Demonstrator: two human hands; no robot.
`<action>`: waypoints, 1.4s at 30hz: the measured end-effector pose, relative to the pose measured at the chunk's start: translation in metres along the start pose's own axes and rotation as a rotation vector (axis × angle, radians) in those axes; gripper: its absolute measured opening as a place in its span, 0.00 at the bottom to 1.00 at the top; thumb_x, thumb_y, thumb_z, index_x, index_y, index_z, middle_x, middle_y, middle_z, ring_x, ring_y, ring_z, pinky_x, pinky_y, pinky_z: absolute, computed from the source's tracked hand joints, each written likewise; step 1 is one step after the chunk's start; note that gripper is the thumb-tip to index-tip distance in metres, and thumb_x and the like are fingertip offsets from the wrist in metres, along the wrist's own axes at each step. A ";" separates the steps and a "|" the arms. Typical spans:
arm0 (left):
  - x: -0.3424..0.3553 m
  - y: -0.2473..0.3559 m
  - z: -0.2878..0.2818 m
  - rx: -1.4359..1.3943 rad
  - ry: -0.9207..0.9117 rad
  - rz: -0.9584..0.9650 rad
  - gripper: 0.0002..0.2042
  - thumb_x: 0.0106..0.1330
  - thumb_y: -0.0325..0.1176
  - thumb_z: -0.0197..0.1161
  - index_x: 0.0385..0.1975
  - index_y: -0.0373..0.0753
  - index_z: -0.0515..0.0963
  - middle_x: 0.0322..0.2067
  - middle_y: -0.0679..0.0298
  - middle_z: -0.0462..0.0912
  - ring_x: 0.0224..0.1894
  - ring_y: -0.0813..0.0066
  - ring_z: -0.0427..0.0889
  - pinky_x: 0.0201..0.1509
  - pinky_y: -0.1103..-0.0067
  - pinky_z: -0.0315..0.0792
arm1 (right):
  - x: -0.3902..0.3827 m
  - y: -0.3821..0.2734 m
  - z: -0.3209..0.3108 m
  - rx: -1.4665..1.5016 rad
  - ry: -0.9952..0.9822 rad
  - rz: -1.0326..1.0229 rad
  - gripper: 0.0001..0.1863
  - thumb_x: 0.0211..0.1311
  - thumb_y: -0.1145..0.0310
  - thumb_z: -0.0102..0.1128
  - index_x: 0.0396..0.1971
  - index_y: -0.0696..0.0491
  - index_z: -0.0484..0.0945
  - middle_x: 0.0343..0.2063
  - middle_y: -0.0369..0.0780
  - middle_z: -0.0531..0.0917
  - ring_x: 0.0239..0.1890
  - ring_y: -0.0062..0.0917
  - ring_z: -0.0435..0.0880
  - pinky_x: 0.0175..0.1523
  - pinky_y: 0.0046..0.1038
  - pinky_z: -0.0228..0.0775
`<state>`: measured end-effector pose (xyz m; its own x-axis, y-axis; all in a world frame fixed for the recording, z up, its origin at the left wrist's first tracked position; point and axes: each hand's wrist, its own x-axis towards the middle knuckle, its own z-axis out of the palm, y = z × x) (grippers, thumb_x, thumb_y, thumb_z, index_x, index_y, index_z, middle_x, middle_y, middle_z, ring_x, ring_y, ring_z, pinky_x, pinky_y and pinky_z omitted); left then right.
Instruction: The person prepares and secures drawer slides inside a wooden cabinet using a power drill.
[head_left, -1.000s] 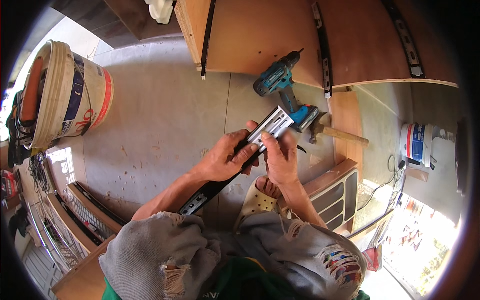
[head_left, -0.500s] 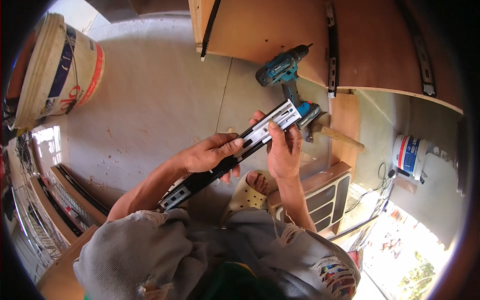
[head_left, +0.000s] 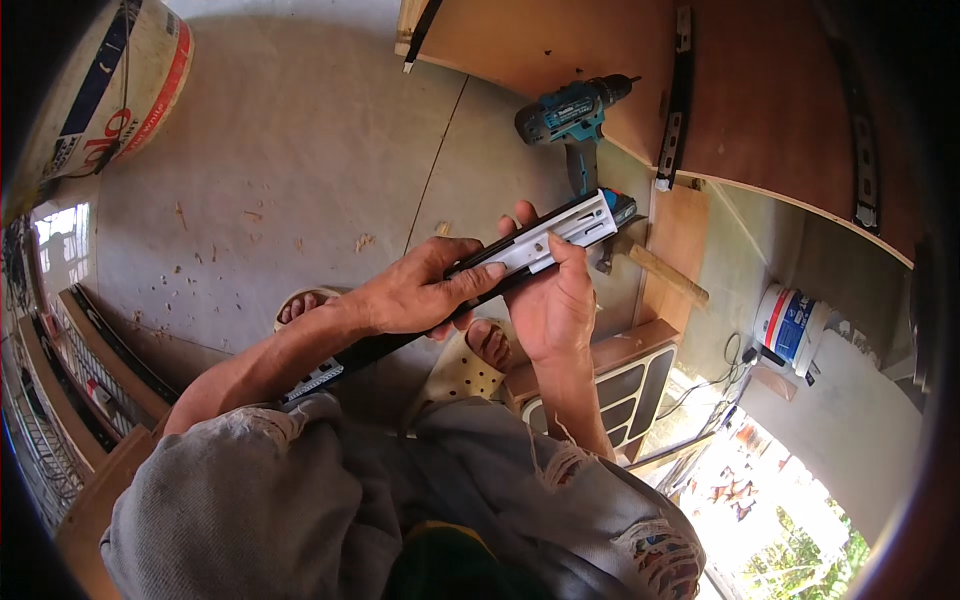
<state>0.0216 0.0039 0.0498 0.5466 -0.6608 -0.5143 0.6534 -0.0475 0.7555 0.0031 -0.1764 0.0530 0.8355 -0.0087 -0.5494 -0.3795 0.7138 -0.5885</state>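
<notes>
I hold a long telescopic drawer slide (head_left: 586,222), black with a silver inner rail, diagonally over my knees. My left hand (head_left: 425,290) grips it around the middle, thumb along the rail. My right hand (head_left: 548,305) is closed around it nearer the upper right end, thumb on the silver rail. Past that end a teal and black cordless drill (head_left: 568,120) stands on the floor, partly behind the slide. A wooden-handled hammer (head_left: 668,275) lies beside it, its head partly hidden.
A plywood cabinet (head_left: 750,90) with mounted slides stands ahead-right. A large white bucket (head_left: 130,80) is upper left, a smaller one (head_left: 790,325) right with cables nearby. Wooden drawers with wire baskets (head_left: 80,380) lie left; a divided tray (head_left: 630,385) sits beside my right forearm.
The slide and both hands have shifted up relative to my knees, the slide lying flatter. My view has moved: the bucket slid up-left and the cabinet edge right. My left foot has come into view.
</notes>
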 end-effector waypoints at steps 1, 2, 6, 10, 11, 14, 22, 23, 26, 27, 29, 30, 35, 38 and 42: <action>0.000 0.001 0.001 0.012 -0.007 -0.013 0.21 0.76 0.51 0.53 0.40 0.33 0.74 0.19 0.64 0.77 0.18 0.80 0.74 0.22 0.81 0.69 | -0.001 0.000 0.000 0.013 0.018 0.022 0.21 0.69 0.65 0.53 0.60 0.45 0.65 0.55 0.45 0.76 0.58 0.38 0.74 0.64 0.48 0.66; 0.001 0.001 0.002 0.010 -0.013 -0.014 0.21 0.76 0.51 0.53 0.40 0.33 0.74 0.19 0.64 0.77 0.18 0.80 0.74 0.22 0.81 0.69 | -0.002 0.000 0.000 0.026 0.037 0.044 0.19 0.69 0.65 0.53 0.58 0.46 0.65 0.53 0.44 0.76 0.58 0.38 0.75 0.64 0.48 0.66; -0.001 -0.004 0.003 0.008 0.003 0.047 0.22 0.75 0.50 0.54 0.41 0.32 0.74 0.18 0.65 0.76 0.16 0.81 0.74 0.20 0.81 0.68 | -0.003 0.008 -0.002 0.040 0.032 0.040 0.16 0.69 0.67 0.52 0.55 0.48 0.67 0.49 0.43 0.77 0.57 0.39 0.75 0.64 0.47 0.66; 0.000 -0.003 0.002 0.047 0.025 0.072 0.21 0.75 0.48 0.55 0.42 0.31 0.75 0.17 0.66 0.75 0.15 0.81 0.74 0.18 0.81 0.68 | -0.004 0.005 0.005 -0.046 -0.012 -0.017 0.15 0.69 0.67 0.49 0.53 0.53 0.67 0.49 0.40 0.76 0.60 0.36 0.73 0.66 0.46 0.64; -0.001 -0.002 0.002 0.052 0.022 0.069 0.21 0.75 0.48 0.55 0.42 0.31 0.75 0.17 0.66 0.75 0.15 0.81 0.74 0.18 0.81 0.68 | -0.004 0.005 0.004 -0.036 -0.035 -0.037 0.14 0.69 0.68 0.49 0.53 0.52 0.68 0.49 0.41 0.76 0.59 0.37 0.73 0.65 0.47 0.65; -0.003 0.000 0.002 0.072 0.017 0.099 0.20 0.76 0.47 0.55 0.39 0.31 0.74 0.17 0.66 0.76 0.15 0.82 0.73 0.18 0.81 0.68 | -0.002 0.006 -0.001 -0.040 -0.073 -0.054 0.14 0.69 0.69 0.49 0.53 0.51 0.67 0.49 0.41 0.76 0.58 0.37 0.74 0.64 0.46 0.66; 0.000 -0.006 -0.001 0.033 -0.014 0.148 0.15 0.76 0.41 0.55 0.36 0.32 0.73 0.16 0.65 0.76 0.14 0.81 0.73 0.18 0.80 0.67 | -0.002 0.008 0.001 0.021 -0.060 -0.078 0.14 0.69 0.72 0.51 0.53 0.48 0.69 0.47 0.41 0.77 0.53 0.38 0.77 0.61 0.45 0.69; -0.001 -0.006 -0.001 0.035 -0.015 0.146 0.15 0.76 0.41 0.55 0.36 0.32 0.73 0.16 0.65 0.76 0.14 0.81 0.73 0.18 0.80 0.67 | -0.001 0.009 0.001 -0.014 -0.076 -0.086 0.14 0.70 0.71 0.49 0.53 0.49 0.68 0.49 0.41 0.75 0.55 0.37 0.75 0.62 0.45 0.68; 0.000 -0.006 -0.001 0.025 -0.016 0.134 0.14 0.76 0.40 0.55 0.36 0.32 0.73 0.17 0.64 0.77 0.15 0.81 0.73 0.19 0.80 0.67 | 0.001 0.010 -0.001 0.003 -0.068 -0.086 0.14 0.69 0.72 0.50 0.54 0.48 0.68 0.48 0.40 0.76 0.55 0.37 0.75 0.62 0.45 0.68; 0.000 -0.008 -0.001 -0.003 -0.009 0.128 0.14 0.75 0.39 0.55 0.37 0.31 0.74 0.18 0.64 0.78 0.16 0.81 0.74 0.19 0.80 0.68 | 0.001 0.011 0.000 0.005 -0.064 -0.088 0.14 0.69 0.72 0.50 0.54 0.48 0.68 0.48 0.40 0.76 0.55 0.37 0.75 0.62 0.45 0.68; -0.001 -0.009 -0.003 -0.024 -0.005 0.116 0.14 0.75 0.39 0.55 0.38 0.30 0.74 0.19 0.63 0.78 0.16 0.81 0.74 0.20 0.80 0.68 | 0.001 0.012 0.003 0.034 -0.037 -0.076 0.15 0.69 0.73 0.51 0.53 0.47 0.69 0.47 0.40 0.77 0.54 0.37 0.76 0.61 0.44 0.69; -0.002 -0.008 -0.004 -0.035 0.012 0.105 0.14 0.75 0.38 0.54 0.38 0.30 0.74 0.20 0.62 0.79 0.17 0.80 0.75 0.20 0.80 0.68 | 0.002 0.012 0.004 0.040 -0.033 -0.079 0.15 0.69 0.73 0.51 0.53 0.47 0.69 0.47 0.40 0.77 0.54 0.37 0.76 0.61 0.44 0.69; 0.001 -0.012 -0.008 -0.045 -0.002 0.130 0.14 0.73 0.37 0.53 0.39 0.29 0.74 0.22 0.61 0.80 0.17 0.79 0.75 0.21 0.80 0.69 | 0.007 0.014 0.005 0.107 -0.041 -0.121 0.15 0.66 0.78 0.54 0.51 0.49 0.72 0.42 0.41 0.81 0.47 0.37 0.82 0.56 0.41 0.76; 0.001 -0.010 -0.008 -0.041 0.004 0.120 0.14 0.73 0.37 0.54 0.38 0.29 0.74 0.22 0.60 0.80 0.17 0.79 0.75 0.21 0.79 0.69 | 0.009 0.016 0.004 0.072 -0.037 -0.158 0.13 0.66 0.79 0.52 0.49 0.51 0.72 0.40 0.41 0.82 0.44 0.36 0.85 0.53 0.38 0.78; 0.004 -0.012 -0.007 0.014 0.034 0.112 0.14 0.73 0.37 0.54 0.37 0.29 0.73 0.22 0.60 0.80 0.17 0.78 0.75 0.22 0.80 0.68 | 0.011 0.017 0.002 0.010 -0.010 -0.191 0.12 0.66 0.78 0.53 0.48 0.52 0.72 0.39 0.40 0.82 0.42 0.34 0.85 0.52 0.36 0.79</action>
<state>0.0198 0.0066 0.0362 0.6331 -0.6371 -0.4396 0.5800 0.0144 0.8145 0.0067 -0.1628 0.0378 0.8959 -0.1382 -0.4221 -0.2095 0.7066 -0.6759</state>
